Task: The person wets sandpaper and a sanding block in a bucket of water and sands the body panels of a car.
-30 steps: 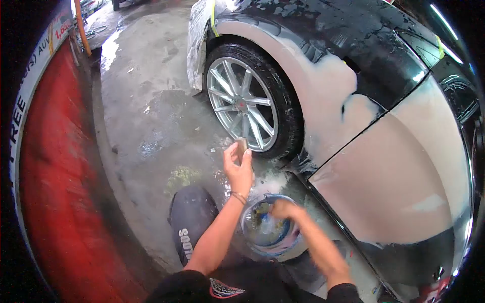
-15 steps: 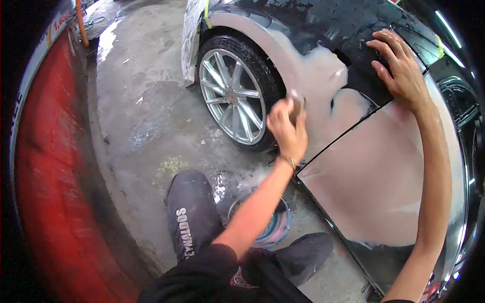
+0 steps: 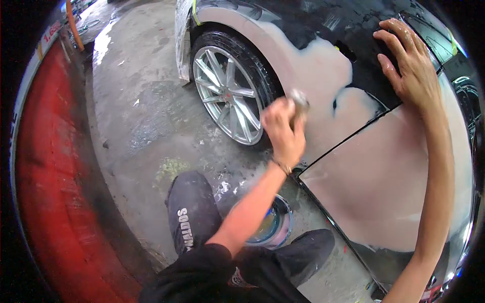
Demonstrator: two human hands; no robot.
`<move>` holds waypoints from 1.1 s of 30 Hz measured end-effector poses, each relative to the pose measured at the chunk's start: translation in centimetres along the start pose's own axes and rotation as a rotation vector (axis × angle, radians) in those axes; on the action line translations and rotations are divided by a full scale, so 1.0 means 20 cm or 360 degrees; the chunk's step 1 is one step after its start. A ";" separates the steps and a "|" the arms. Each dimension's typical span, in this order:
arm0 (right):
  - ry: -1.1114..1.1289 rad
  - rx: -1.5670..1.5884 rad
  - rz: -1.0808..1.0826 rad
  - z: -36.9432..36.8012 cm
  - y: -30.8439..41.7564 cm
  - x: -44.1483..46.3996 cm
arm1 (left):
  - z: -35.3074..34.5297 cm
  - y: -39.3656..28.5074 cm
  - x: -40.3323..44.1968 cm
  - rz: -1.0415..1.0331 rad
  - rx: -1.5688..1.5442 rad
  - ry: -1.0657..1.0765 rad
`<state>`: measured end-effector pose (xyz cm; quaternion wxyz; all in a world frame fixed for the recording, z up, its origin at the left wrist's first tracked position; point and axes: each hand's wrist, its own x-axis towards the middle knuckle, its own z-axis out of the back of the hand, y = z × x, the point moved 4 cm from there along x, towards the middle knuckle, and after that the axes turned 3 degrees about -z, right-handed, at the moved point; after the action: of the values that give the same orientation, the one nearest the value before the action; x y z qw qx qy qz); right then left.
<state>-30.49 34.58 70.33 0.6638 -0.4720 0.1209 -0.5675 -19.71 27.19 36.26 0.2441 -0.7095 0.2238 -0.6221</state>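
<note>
My left hand (image 3: pixel 284 129) is closed around what looks like a small brownish sanding block (image 3: pixel 301 105), blurred by motion, with a pale, shiny end. It is at the pinkish-grey patch of the car's rear fender (image 3: pixel 319 70), just behind the wheel arch; whether the block touches the panel cannot be made out. Fingers spread and bent, my right hand (image 3: pixel 411 65) rests on the black upper bodywork above the panel seam. Wet smears show on its fingers. Below that hand, the door panel (image 3: pixel 369 177) carries a wide pinkish-grey area with pale edges.
A silver-spoked wheel (image 3: pixel 228 96) with a black tyre stands left of my left hand. Between my knees is a bucket (image 3: pixel 287 222) with liquid, partly behind my forearm. A red barrier (image 3: pixel 55 166) runs along the left. The concrete floor (image 3: pixel 136 116) is wet in places.
The view has shifted slightly, with the car a little differently placed in it. My left hand and block have moved slightly along the fender. My right hand stays on the bodywork. More of the bucket shows.
</note>
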 end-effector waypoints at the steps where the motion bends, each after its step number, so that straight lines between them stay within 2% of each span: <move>1: -0.0008 0.0002 -0.0004 0.00 0.00 0.00 | 0.01 0.07 0.23 0.0042 0.0015 -0.0043; 4: 0.0007 -0.0014 -0.0046 0.02 0.02 0.00 | 0.01 0.39 0.87 0.0129 0.0063 -0.0229; 6: 0.0027 0.0010 -0.0052 0.02 0.03 0.00 | 0.00 0.56 1.01 0.0191 0.0001 -0.0366; 7: 0.0033 0.0019 -0.0051 0.01 0.02 -0.01 | 0.01 0.51 0.96 0.0116 0.0128 -0.0354; 8: 0.0036 0.0022 -0.0041 0.02 0.01 0.01 | -0.03 0.47 0.83 0.0415 -0.0200 -0.0263; 9: 0.0030 0.0043 -0.0030 0.03 0.02 0.01 | -0.02 0.30 0.67 0.0427 -0.0315 -0.0211; 10: 0.0027 0.0024 -0.0030 0.04 0.02 0.02 | -0.02 0.15 0.48 0.0377 -0.0214 -0.0157; 11: 0.0031 0.0006 -0.0031 0.04 0.02 0.02 | -0.03 0.05 0.28 0.0167 -0.0088 -0.0079; 12: 0.0040 -0.0009 -0.0031 0.02 0.02 0.01 | -0.01 -0.05 0.15 0.0144 -0.0145 0.0007; 14: 0.0036 -0.0007 -0.0045 0.00 0.01 0.01 | 0.00 -0.06 0.16 0.0106 -0.0080 -0.0004; 16: 0.0033 -0.0002 -0.0065 0.01 0.02 0.00 | -0.02 0.13 0.41 0.0145 -0.0109 -0.0050; 18: 0.0016 -0.0014 -0.0058 0.02 0.03 0.00 | -0.01 0.37 0.78 0.0283 -0.0076 -0.0283; 20: 0.0018 -0.0021 -0.0057 0.02 0.03 0.00 | 0.00 0.62 1.07 0.0430 -0.0073 -0.0311; 22: 0.0044 -0.0023 -0.0072 0.02 0.01 0.00 | 0.02 0.68 1.15 0.0805 -0.0794 -0.0289; 23: 0.0021 -0.0013 -0.0055 0.02 0.01 0.00 | 0.02 0.78 1.14 0.0829 -0.1019 -0.0270; 24: -0.0003 -0.0008 -0.0037 0.02 0.01 -0.01 | 0.06 0.80 1.11 0.0882 -0.0940 -0.0334; 26: -0.0025 -0.0017 -0.0025 0.01 0.00 -0.01 | 0.08 0.82 1.01 0.1507 -0.1426 -0.0174; 28: -0.0015 -0.0032 -0.0041 0.00 0.00 -0.01 | 0.03 0.83 0.91 0.1854 -0.1760 0.0075; 30: -0.0027 -0.0027 -0.0063 0.01 0.02 -0.01 | -0.03 0.80 0.85 0.1867 -0.2159 0.0374; 31: -0.0028 -0.0028 -0.0072 0.01 0.02 -0.01 | -0.08 0.78 0.83 0.1962 -0.2223 0.0230; 33: -0.0024 -0.0037 -0.0079 0.01 0.01 -0.02 | -0.11 0.76 0.80 0.1942 -0.2091 0.0145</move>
<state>-30.32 34.99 70.03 0.6449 -0.4869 0.1108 -0.5786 -20.01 5.24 39.44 0.0679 -0.4383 0.8822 -0.1580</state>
